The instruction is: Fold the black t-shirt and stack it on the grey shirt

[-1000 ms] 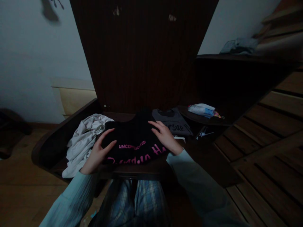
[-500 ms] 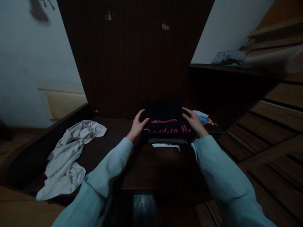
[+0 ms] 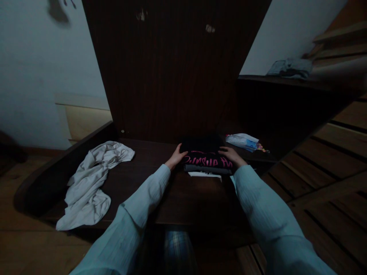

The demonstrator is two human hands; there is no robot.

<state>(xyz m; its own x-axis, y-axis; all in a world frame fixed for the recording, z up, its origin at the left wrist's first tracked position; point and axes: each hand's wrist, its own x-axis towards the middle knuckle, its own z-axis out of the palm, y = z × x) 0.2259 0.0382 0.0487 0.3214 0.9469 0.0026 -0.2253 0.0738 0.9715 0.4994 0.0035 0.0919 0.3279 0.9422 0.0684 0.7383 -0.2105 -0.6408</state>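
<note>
A folded black shirt with pink lettering (image 3: 204, 152) lies on top of a small stack of folded clothes, above a grey garment (image 3: 207, 168) and a white one (image 3: 204, 174). My left hand (image 3: 176, 157) grips the shirt's left edge, fingers curled on it. My right hand (image 3: 231, 155) holds its right edge the same way. The stack sits on a dark wooden surface (image 3: 160, 198) near the back panel.
A crumpled white cloth (image 3: 91, 182) lies at the left of the surface. A small plastic packet (image 3: 242, 140) rests right of the stack. A tall dark wooden panel (image 3: 172, 68) stands behind. Wooden slats (image 3: 321, 179) run at the right. Folded grey fabric (image 3: 289, 67) sits on a far ledge.
Both hands carried the black shirt from in front of me to the far right and lowered it onto the stack of folded clothes.
</note>
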